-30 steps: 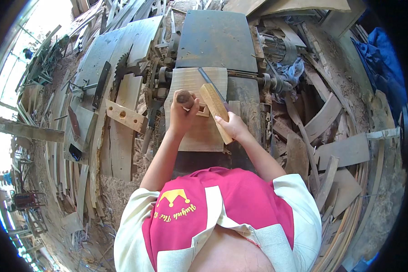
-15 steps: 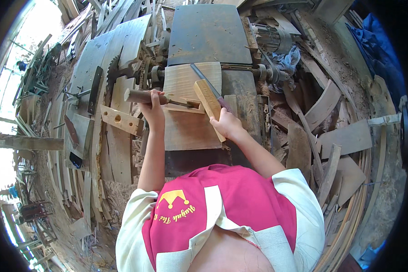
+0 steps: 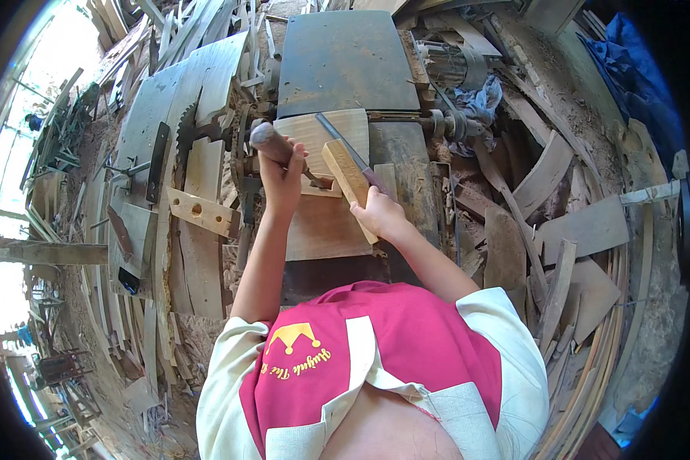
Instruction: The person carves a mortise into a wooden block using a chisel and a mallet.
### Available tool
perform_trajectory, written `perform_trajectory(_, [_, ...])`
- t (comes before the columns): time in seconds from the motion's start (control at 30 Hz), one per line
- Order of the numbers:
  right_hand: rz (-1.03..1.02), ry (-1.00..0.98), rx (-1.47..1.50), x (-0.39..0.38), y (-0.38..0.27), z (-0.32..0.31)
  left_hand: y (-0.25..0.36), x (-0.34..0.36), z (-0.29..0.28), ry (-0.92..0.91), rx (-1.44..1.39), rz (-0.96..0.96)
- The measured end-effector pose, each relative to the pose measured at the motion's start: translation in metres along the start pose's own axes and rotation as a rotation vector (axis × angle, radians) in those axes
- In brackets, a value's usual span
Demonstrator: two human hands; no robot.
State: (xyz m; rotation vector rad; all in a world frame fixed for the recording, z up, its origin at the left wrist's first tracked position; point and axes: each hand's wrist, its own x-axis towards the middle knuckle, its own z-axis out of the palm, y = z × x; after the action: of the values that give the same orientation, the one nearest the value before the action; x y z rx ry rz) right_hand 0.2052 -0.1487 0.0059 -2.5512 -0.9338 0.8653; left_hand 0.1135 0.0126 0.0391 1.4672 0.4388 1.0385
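Observation:
My left hand [image 3: 284, 182] is closed around a round wooden tool handle [image 3: 267, 140], held over the left edge of a pale board [image 3: 322, 226]. The handle's end points up and to the left. My right hand [image 3: 379, 216] grips a light wooden block [image 3: 345, 170] that stands on the board. A long dark metal blade [image 3: 341, 142] lies along the block's far side. A small dark metal part [image 3: 314, 180] sits between the two hands. The board rests on a dark metal machine table [image 3: 345, 61].
A circular saw blade [image 3: 182, 126] stands in a slot to the left. A short plank with two holes [image 3: 203, 213] lies beside it. Offcuts and curved boards [image 3: 544, 230] pile up on the right, and long planks [image 3: 130, 253] on the left.
My left hand swung out to the left with the handle, then came back toward the block. My right hand and the block stayed almost where they were.

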Motion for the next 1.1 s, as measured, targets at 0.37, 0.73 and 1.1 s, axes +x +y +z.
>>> perform_trajectory(0.37, [0.003,-0.013,-0.013,0.003,-0.001,-0.002,-0.017,0.010,0.009,-0.069,0.276,-0.021])
perform_trajectory(0.73, [-0.071,-0.147,0.053,-0.001,0.019,-0.040,-0.003,0.001,0.022,-0.130,0.349,0.016])
perform_trajectory(1.1, [-0.971,0.694,1.063,-0.071,-0.018,-0.132,-0.002,-0.004,0.024,-0.149,0.361,0.001])
